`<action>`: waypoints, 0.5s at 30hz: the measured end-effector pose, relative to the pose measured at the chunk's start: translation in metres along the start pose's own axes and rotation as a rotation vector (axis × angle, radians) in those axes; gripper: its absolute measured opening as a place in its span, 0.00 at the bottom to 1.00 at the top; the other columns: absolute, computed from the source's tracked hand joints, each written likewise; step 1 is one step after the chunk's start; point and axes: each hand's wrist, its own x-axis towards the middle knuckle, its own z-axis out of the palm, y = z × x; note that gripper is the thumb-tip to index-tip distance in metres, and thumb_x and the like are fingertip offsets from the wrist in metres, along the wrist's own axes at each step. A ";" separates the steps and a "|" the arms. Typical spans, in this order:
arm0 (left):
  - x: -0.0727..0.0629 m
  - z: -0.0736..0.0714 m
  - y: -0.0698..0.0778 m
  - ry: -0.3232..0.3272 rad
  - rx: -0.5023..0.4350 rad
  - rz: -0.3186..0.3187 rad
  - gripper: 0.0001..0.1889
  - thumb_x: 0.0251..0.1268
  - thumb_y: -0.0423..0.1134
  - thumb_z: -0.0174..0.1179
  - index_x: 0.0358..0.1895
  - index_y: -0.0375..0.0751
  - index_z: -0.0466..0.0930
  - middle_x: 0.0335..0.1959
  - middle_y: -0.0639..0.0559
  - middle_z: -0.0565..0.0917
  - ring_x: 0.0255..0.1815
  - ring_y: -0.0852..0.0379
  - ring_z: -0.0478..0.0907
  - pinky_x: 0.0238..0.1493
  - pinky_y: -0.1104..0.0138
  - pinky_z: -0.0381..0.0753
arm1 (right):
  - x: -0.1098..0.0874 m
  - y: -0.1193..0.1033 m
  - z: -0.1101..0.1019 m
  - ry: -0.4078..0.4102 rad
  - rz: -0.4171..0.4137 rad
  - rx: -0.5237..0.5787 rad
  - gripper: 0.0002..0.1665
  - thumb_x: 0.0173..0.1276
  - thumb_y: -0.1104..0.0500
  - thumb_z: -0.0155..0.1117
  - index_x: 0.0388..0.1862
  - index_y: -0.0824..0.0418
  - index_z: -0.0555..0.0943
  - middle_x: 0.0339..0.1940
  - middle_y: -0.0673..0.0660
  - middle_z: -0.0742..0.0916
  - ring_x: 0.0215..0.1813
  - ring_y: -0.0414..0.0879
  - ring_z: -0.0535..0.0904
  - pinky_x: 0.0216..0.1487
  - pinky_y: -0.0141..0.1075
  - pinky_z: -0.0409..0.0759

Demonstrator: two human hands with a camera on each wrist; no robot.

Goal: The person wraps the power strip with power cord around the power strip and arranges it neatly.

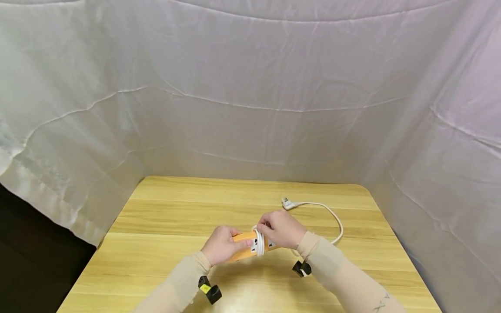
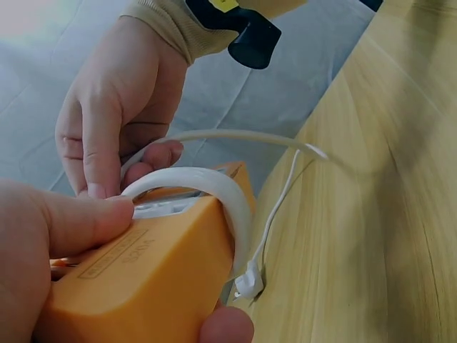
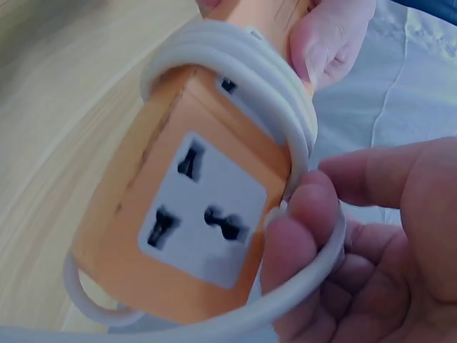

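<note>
An orange plastic power strip with white sockets (image 1: 250, 245) is held above the wooden bench (image 1: 164, 217), low in the frame's centre. It is gripped at one end by the left hand (image 1: 221, 245), fingers curled round it. Its white round cable (image 1: 332, 217) (several turns already wound round the body) is pinched by the right hand (image 1: 281, 228), whose fingers are pressed on a loop. The white plug (image 1: 287, 203) lies on the bench beyond.

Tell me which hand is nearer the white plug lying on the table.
Right. The right hand works the cord around the orange power strip, just short of the plug at the table's far side. The left hand grips the strip's other end, farther away.
</note>
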 end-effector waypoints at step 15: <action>0.004 -0.005 -0.002 0.061 0.005 -0.064 0.20 0.60 0.56 0.64 0.33 0.40 0.85 0.22 0.55 0.81 0.18 0.60 0.74 0.18 0.67 0.72 | -0.005 -0.011 0.005 0.042 0.032 0.039 0.12 0.75 0.58 0.51 0.35 0.57 0.81 0.19 0.43 0.77 0.17 0.33 0.68 0.17 0.30 0.70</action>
